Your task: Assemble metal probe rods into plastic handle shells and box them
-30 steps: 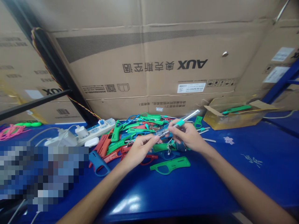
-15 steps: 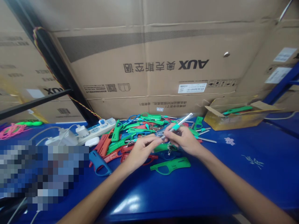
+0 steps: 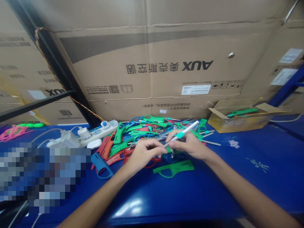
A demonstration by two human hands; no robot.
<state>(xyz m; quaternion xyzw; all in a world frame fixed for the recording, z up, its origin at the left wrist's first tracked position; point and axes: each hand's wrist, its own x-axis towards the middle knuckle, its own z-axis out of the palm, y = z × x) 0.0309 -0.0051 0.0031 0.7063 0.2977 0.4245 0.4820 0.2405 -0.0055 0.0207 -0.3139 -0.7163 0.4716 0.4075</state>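
Dipped lower since half a second ago, the slim silver metal tube with a green collar (image 3: pixel 180 135) slants up rightward: my right hand (image 3: pixel 193 146) pinches it near the collar, my left hand (image 3: pixel 145 154) closes fingertips on its lower end, above the glossy blue bench (image 3: pixel 190 202).
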